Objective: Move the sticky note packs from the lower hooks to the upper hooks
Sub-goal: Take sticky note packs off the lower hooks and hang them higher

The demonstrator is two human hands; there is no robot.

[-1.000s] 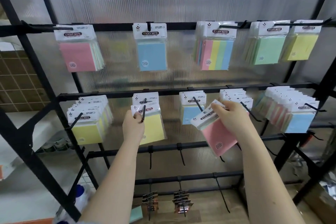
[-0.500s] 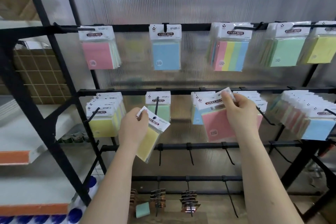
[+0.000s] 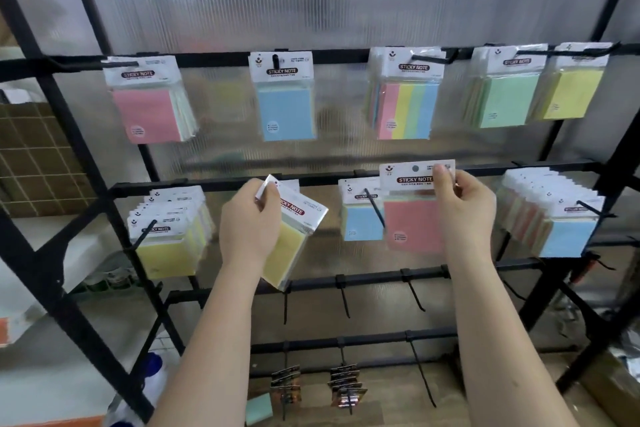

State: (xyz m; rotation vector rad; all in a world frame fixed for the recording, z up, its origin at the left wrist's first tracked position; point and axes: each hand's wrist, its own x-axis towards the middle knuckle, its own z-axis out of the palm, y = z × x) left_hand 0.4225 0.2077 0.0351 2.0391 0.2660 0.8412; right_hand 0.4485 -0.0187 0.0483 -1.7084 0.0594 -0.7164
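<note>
Currently both hands hold one pack each, off the hooks. Left hand (image 3: 250, 222) grips a yellow pack (image 3: 291, 238) by its header card, fingers curled round the top edge; pack is tilted, in front of the lower rail (image 3: 207, 184) between the yellow stack (image 3: 166, 239) and the blue pack (image 3: 362, 218). Right hand (image 3: 464, 211) pinches a pink pack (image 3: 412, 215) at the right end of its header, thumb on the front; pack is upright, its header raised just over the lower rail, hang hole free. Upper rail (image 3: 214, 57) carries pink (image 3: 150, 102), blue (image 3: 284, 99), striped (image 3: 405, 97), green (image 3: 505, 90) and yellow (image 3: 575, 83) packs. Far right of the lower rail holds a mixed stack (image 3: 554, 215), blue in front. Bare hooks (image 3: 344, 300) on the rails below.
</note>
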